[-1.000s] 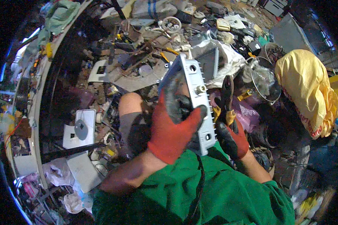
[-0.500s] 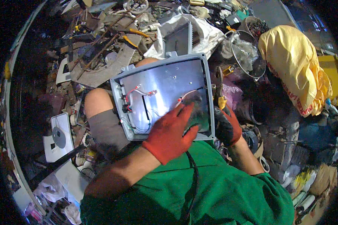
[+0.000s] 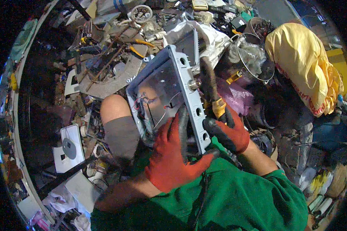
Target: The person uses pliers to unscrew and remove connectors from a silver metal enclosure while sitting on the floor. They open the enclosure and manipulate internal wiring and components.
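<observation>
A grey box-shaped enclosure point(image 3: 192, 98) rests tilted over my lap, one side wall with several round holes turned up. Inside it is a shiny metal plate point(image 3: 158, 90) with red and white wires point(image 3: 166, 107) on it. My left hand point(image 3: 173, 154), in a red glove with black palm, grips the near edge, fingers inside and thumb by the lower corner. My right hand point(image 3: 233, 131), gloved alike, is closed round the yellow handle of pliers point(image 3: 210, 79), their dark jaws pointing away next to a metal fitting point(image 3: 194, 84) on the wall. The right thumb lies close to the wall.
Scrap and tools with orange handles point(image 3: 137, 50) cover the ground ahead. A white sack point(image 3: 216, 36) holding a grey lid point(image 3: 191, 42) lies beyond the box. A wire-handled bucket point(image 3: 254, 57) and a full yellow sack point(image 3: 297, 61) stand at the right.
The enclosure has been tipped so its holed side wall faces up. My left hand has shifted from its inside plate to its near edge; the right has brought the pliers closer to the wall.
</observation>
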A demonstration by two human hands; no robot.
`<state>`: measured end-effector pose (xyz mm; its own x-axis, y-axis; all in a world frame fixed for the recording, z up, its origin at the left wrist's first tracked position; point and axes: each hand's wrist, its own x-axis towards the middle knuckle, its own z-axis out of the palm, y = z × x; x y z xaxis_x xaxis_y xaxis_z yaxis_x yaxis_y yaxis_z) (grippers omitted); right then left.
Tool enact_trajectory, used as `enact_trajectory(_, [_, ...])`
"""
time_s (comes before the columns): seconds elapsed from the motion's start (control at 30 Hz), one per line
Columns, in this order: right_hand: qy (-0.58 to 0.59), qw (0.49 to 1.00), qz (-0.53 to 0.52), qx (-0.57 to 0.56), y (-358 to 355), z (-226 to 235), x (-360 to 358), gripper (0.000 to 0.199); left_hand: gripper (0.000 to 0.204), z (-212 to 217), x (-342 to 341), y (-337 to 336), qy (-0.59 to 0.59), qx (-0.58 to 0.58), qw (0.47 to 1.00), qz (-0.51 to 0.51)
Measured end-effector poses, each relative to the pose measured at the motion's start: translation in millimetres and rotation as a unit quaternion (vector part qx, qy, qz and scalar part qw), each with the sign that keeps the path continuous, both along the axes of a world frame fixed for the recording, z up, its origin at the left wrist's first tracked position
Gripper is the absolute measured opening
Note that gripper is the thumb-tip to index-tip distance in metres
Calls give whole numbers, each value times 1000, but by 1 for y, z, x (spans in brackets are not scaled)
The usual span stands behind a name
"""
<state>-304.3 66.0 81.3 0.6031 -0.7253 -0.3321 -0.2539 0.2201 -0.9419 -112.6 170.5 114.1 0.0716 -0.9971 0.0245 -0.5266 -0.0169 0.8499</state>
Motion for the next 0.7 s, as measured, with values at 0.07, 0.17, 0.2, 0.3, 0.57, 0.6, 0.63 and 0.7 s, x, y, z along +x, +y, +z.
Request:
enact_trajectory(0.07, [-81,996,-24,34,-5,5,8,67,97,-5,-1,-3,227,-32,973,6])
enact_trajectory(0.17, [-40,998,-42,23,-15,0,-2,64,88,4,10,5,170,-65,983,14])
enact_trajectory(0.2, [-20,998,-56,31,-19,4,-4,63,88,7,12,7,163,-63,984,12])
enact_trajectory(0.3, [-22,996,-83,-23,-16,7,0,50,86,11,7,11,182,-28,983,21])
enact_trajectory(0.57, [78,993,-57,-72,-11,7,-20,65,88,2,5,9,162,-74,984,-4])
enact_trajectory(0.6, [101,989,-44,-98,-10,6,-21,67,88,0,4,9,154,-74,985,0])
enact_trajectory(0.63, [109,975,32,-191,-9,12,-22,65,88,-2,4,10,146,-73,987,4])
enact_trajectory(0.7, [93,980,65,-163,-15,12,-22,66,88,-2,2,11,182,-49,982,2])
